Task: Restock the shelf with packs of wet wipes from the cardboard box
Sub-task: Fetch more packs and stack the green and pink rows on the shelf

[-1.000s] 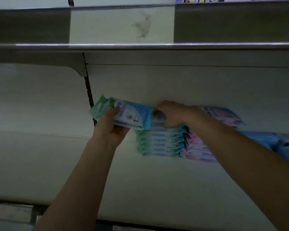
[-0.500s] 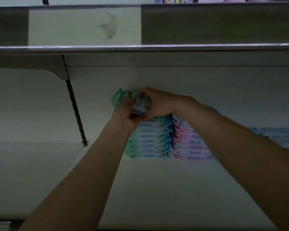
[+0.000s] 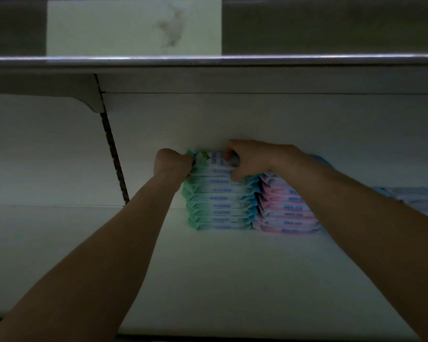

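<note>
A stack of several green-and-blue wet wipe packs (image 3: pixel 220 206) stands against the back wall of the white shelf (image 3: pixel 208 280). On top of it lies one more green-and-blue pack (image 3: pixel 214 159). My left hand (image 3: pixel 172 164) grips that pack's left end with curled fingers. My right hand (image 3: pixel 251 159) holds its right end, fingers over the top and thumb at the front. A stack of pink packs (image 3: pixel 287 211) sits right beside the green stack. The cardboard box is out of view.
The shelf above (image 3: pixel 208 60) hangs low over my hands. A slotted upright (image 3: pixel 114 154) runs down the back wall to the left. Pale blue packs (image 3: pixel 413 196) lie further right, partly behind my right arm.
The pack that I held tilted out to the left has come to lie flat on top of the green stack. Both hands have moved in with it.
</note>
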Demonstrator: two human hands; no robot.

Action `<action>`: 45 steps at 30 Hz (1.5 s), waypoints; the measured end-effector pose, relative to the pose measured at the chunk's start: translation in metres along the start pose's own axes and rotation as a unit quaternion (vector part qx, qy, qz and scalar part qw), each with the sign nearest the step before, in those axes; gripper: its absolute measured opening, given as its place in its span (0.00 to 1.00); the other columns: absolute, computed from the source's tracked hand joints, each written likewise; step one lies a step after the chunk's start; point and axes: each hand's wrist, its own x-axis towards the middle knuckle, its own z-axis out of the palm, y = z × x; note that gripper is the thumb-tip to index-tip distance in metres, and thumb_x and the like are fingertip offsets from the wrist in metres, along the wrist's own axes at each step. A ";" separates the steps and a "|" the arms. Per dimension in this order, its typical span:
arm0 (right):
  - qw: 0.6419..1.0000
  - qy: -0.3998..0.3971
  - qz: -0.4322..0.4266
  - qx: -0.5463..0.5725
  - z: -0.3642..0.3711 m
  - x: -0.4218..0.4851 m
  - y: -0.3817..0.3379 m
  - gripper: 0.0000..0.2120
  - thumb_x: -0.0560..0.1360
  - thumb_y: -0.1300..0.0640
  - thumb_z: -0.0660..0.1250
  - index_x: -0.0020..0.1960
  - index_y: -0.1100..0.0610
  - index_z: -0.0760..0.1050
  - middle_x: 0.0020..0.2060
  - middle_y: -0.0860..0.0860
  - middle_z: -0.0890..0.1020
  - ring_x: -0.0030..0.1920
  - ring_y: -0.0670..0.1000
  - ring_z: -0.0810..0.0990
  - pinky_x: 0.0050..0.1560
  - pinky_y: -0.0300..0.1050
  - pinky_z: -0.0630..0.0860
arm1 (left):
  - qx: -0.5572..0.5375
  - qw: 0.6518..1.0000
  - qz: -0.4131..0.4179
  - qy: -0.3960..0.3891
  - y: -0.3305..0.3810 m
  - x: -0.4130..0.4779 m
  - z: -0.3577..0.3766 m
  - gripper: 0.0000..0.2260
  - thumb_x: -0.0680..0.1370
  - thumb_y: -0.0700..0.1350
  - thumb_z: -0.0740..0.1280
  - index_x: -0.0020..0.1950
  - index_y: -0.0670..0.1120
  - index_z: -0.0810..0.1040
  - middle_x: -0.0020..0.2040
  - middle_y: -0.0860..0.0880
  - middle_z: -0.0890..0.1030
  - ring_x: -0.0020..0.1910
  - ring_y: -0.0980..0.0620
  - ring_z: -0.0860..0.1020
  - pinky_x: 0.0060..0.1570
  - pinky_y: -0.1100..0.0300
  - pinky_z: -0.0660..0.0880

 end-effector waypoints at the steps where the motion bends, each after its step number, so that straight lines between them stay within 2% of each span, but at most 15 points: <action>1: 1.000 0.002 -0.004 -0.010 0.000 0.000 0.000 0.24 0.72 0.54 0.72 0.63 0.55 0.67 0.56 0.50 0.71 0.50 0.48 0.69 0.40 0.42 0.66 | 0.018 1.000 0.003 0.007 -0.001 0.001 0.000 0.13 0.74 0.41 0.70 0.31 0.41 0.71 0.21 0.45 0.74 0.32 0.44 0.78 0.33 0.59 0.72; 2: 1.000 0.003 -0.008 -0.021 0.000 0.001 0.000 0.23 0.72 0.54 0.72 0.62 0.55 0.67 0.56 0.50 0.72 0.49 0.48 0.69 0.38 0.42 0.66 | 0.035 0.999 0.016 0.014 -0.002 0.001 0.001 0.11 0.74 0.42 0.69 0.33 0.41 0.73 0.22 0.46 0.76 0.34 0.43 0.79 0.34 0.57 0.73; 4: 0.999 -0.002 -0.008 -0.048 0.001 0.001 -0.002 0.23 0.71 0.53 0.73 0.61 0.55 0.67 0.55 0.50 0.72 0.49 0.49 0.70 0.39 0.42 0.67 | 0.080 0.993 0.079 0.024 -0.003 -0.003 0.004 0.06 0.74 0.44 0.68 0.44 0.42 0.78 0.38 0.44 0.80 0.44 0.42 0.80 0.43 0.53 0.77; 6: 0.997 0.001 -0.007 -0.082 0.005 0.003 -0.003 0.24 0.69 0.54 0.74 0.60 0.56 0.66 0.55 0.52 0.72 0.49 0.50 0.71 0.43 0.43 0.69 | 0.136 0.975 0.170 0.029 -0.005 -0.008 0.009 0.16 0.75 0.49 0.67 0.61 0.49 0.77 0.57 0.45 0.78 0.57 0.43 0.76 0.57 0.50 0.74; 7: 0.995 0.012 -0.006 -0.099 0.007 0.004 -0.004 0.25 0.69 0.55 0.74 0.60 0.56 0.66 0.56 0.53 0.73 0.50 0.51 0.72 0.44 0.43 0.70 | 0.173 0.959 0.222 0.018 -0.004 -0.011 0.012 0.18 0.76 0.52 0.66 0.65 0.52 0.76 0.62 0.46 0.76 0.61 0.43 0.74 0.61 0.49 0.71; 9: 0.992 0.034 -0.001 -0.122 0.009 0.004 -0.006 0.26 0.69 0.55 0.73 0.62 0.56 0.67 0.57 0.53 0.74 0.53 0.53 0.74 0.45 0.44 0.71 | 0.256 0.923 0.283 -0.056 -0.001 -0.017 0.017 0.17 0.75 0.60 0.62 0.62 0.59 0.77 0.63 0.50 0.76 0.63 0.44 0.72 0.64 0.47 0.68; 11: 0.989 0.042 0.002 -0.143 0.009 0.002 -0.008 0.26 0.69 0.54 0.73 0.63 0.56 0.67 0.57 0.54 0.74 0.54 0.54 0.75 0.45 0.45 0.71 | 0.323 0.891 0.285 -0.146 0.000 -0.018 0.017 0.22 0.69 0.67 0.60 0.60 0.62 0.75 0.62 0.52 0.76 0.64 0.45 0.71 0.64 0.44 0.68; 14: 0.983 0.051 0.007 -0.176 0.010 0.000 -0.012 0.25 0.70 0.54 0.73 0.62 0.57 0.66 0.56 0.54 0.74 0.53 0.54 0.75 0.42 0.44 0.67 | 0.428 0.826 0.318 -0.181 -0.006 -0.011 0.016 0.29 0.72 0.57 0.67 0.72 0.57 0.65 0.70 0.50 0.68 0.71 0.43 0.63 0.67 0.43 0.63; 18: 0.976 0.080 0.014 -0.200 0.019 0.000 -0.013 0.25 0.72 0.56 0.71 0.64 0.59 0.64 0.57 0.56 0.74 0.54 0.55 0.76 0.41 0.45 0.66 | 0.417 0.816 0.365 -0.167 -0.008 -0.008 0.022 0.26 0.76 0.47 0.66 0.74 0.52 0.65 0.70 0.45 0.68 0.70 0.42 0.64 0.68 0.47 0.63; 22: 0.972 0.126 0.018 -0.197 0.028 -0.001 -0.012 0.20 0.75 0.61 0.66 0.64 0.61 0.64 0.56 0.58 0.75 0.53 0.57 0.77 0.41 0.45 0.65 | 0.458 0.795 0.365 -0.158 -0.006 -0.013 0.025 0.27 0.78 0.48 0.64 0.76 0.53 0.61 0.73 0.44 0.65 0.71 0.41 0.62 0.69 0.46 0.62; 26: 0.973 0.140 0.020 -0.183 0.030 -0.008 -0.013 0.21 0.75 0.62 0.65 0.66 0.61 0.64 0.56 0.59 0.74 0.54 0.58 0.76 0.41 0.45 0.65 | 0.511 0.782 0.344 -0.098 -0.003 -0.021 0.023 0.27 0.78 0.49 0.64 0.75 0.54 0.61 0.74 0.45 0.62 0.76 0.43 0.54 0.71 0.42 0.53; 29: 0.972 0.150 0.013 -0.183 0.030 -0.014 -0.015 0.19 0.75 0.62 0.64 0.64 0.61 0.65 0.57 0.59 0.74 0.54 0.58 0.76 0.41 0.45 0.64 | 0.515 0.775 0.365 -0.037 -0.006 -0.026 0.021 0.23 0.77 0.48 0.65 0.72 0.52 0.67 0.67 0.43 0.70 0.70 0.41 0.63 0.67 0.47 0.61; 32: 0.973 0.149 0.025 -0.176 0.032 -0.017 -0.019 0.18 0.76 0.65 0.62 0.64 0.62 0.65 0.58 0.60 0.73 0.57 0.59 0.75 0.42 0.45 0.64 | 0.492 0.790 0.363 -0.049 -0.009 -0.026 0.019 0.23 0.77 0.47 0.64 0.72 0.52 0.67 0.64 0.42 0.70 0.63 0.41 0.69 0.60 0.52 0.67; 39: 0.973 0.153 0.046 -0.164 0.037 -0.019 -0.025 0.19 0.76 0.66 0.62 0.66 0.64 0.64 0.59 0.62 0.73 0.57 0.60 0.75 0.43 0.45 0.63 | 0.525 0.779 0.340 -0.036 -0.005 -0.029 0.022 0.22 0.77 0.47 0.64 0.71 0.56 0.67 0.65 0.44 0.70 0.66 0.42 0.68 0.68 0.43 0.60; 45: 0.979 0.159 0.051 -0.120 0.035 -0.029 -0.035 0.19 0.75 0.63 0.64 0.66 0.61 0.66 0.60 0.60 0.71 0.58 0.60 0.73 0.49 0.46 0.69 | 0.490 0.793 0.362 0.006 -0.008 -0.041 0.008 0.23 0.76 0.46 0.65 0.71 0.51 0.68 0.65 0.42 0.70 0.65 0.41 0.67 0.66 0.48 0.61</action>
